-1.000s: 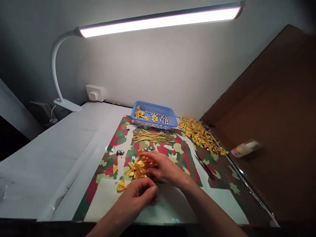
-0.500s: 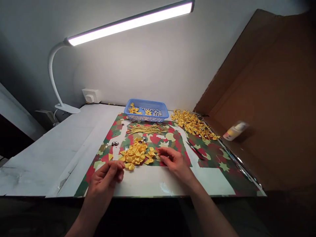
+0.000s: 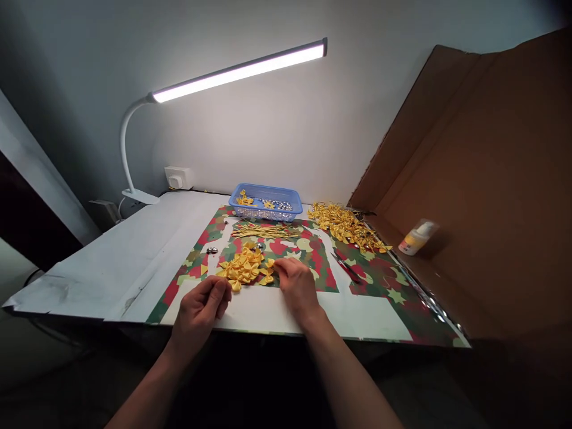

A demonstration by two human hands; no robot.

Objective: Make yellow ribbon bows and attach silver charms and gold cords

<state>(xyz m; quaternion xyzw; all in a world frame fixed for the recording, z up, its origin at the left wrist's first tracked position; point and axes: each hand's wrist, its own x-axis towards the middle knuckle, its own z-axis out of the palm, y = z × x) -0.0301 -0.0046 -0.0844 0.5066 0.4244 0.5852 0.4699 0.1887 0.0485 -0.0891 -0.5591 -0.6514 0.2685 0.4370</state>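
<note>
A small heap of yellow ribbon bows lies on the patterned sheet in front of me. My right hand is closed in a pinch at the heap's right side, its fingertips on a yellow bow. Just below that one lies another bow. My left hand is at the heap's near left edge, thumb pressed against curled fingers; whatever it may hold is hidden. Behind the heap are a bundle of thin gold cords and a few silver bells.
A blue basket with bows and silver beads stands at the back. To its right is a large pile of corded bows. Dark scissors, a white-capped bottle, a cardboard wall and a lit lamp surround the work area.
My right hand has moved left and closed its fingers on a bow at the heap's right. My left hand stays pinched near the heap. The head view has shifted.
</note>
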